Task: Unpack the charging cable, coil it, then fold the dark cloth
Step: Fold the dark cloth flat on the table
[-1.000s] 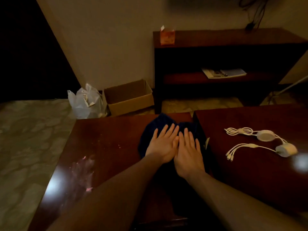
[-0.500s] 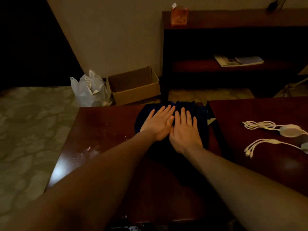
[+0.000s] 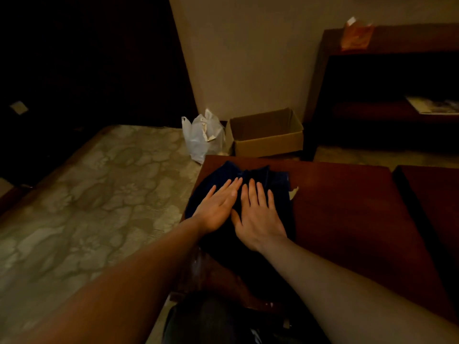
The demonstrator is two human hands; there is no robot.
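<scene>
Fingers point(image 3: 252, 192) of both hands lie straight and close together, pressing flat on the dark cloth point(image 3: 250, 173), left hand point(image 3: 217, 211) beside right hand point(image 3: 259, 218). It sits at the table's point(image 3: 347, 214) left edge; a sideways push could slide it off. Cardboard box point(image 3: 269, 142) and plastic bag point(image 3: 201, 139) beyond: contents unclear.

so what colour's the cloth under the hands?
The cloth is plain dark blue; head view.

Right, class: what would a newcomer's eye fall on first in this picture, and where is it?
The left hand and right hand lie flat, side by side, on the dark cloth at the left edge of the wooden table. Beyond it, on the floor, stand an open cardboard box and a white plastic bag.
</scene>
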